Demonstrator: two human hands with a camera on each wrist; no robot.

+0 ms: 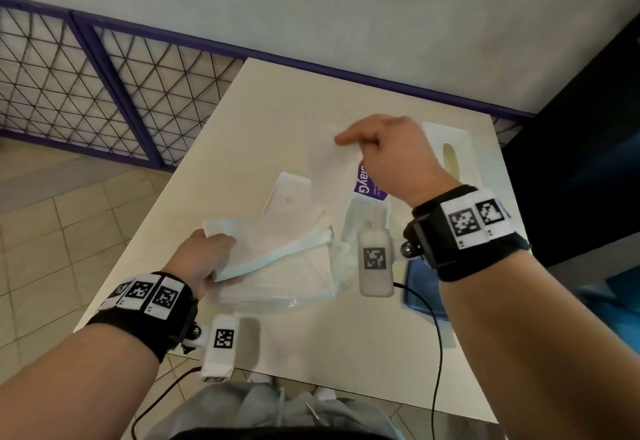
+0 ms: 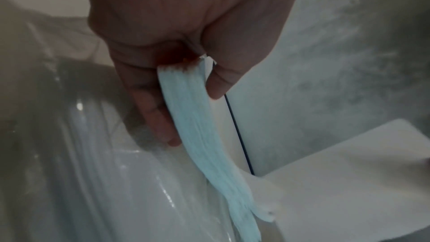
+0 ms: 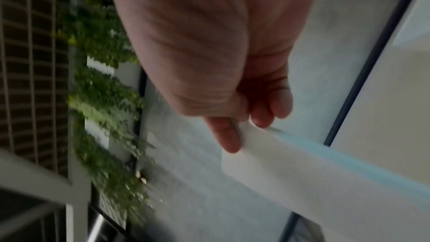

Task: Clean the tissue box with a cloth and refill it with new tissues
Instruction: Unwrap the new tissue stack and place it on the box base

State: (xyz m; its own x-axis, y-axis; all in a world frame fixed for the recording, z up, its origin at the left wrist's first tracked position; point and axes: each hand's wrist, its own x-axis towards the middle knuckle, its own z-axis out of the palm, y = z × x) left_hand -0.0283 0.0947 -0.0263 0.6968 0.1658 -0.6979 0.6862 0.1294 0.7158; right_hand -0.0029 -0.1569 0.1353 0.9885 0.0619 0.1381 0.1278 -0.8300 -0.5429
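Note:
I hold a thick stack of white tissues (image 1: 329, 176) above the table, bent between both hands. My left hand (image 1: 207, 256) grips its near end; in the left wrist view the thumb and fingers (image 2: 151, 117) clamp the bluish-white edge of the stack (image 2: 200, 135). My right hand (image 1: 351, 141) pinches the far end, raised higher; in the right wrist view my right hand (image 3: 242, 132) holds the tissues (image 3: 302, 176) between thumb and fingers. A white tissue-box lid with an oval slot (image 1: 474, 152) lies at the back right. White box parts (image 1: 287, 193) lie under the stack.
A clear plastic wrapper (image 1: 277, 297) lies on the white table (image 1: 263, 110) below my hands. A purple label (image 1: 369, 185) shows behind the stack. A blue cloth (image 1: 419, 287) sits at the right, under my right wrist. The table's left edge drops to a tiled floor (image 1: 52, 231).

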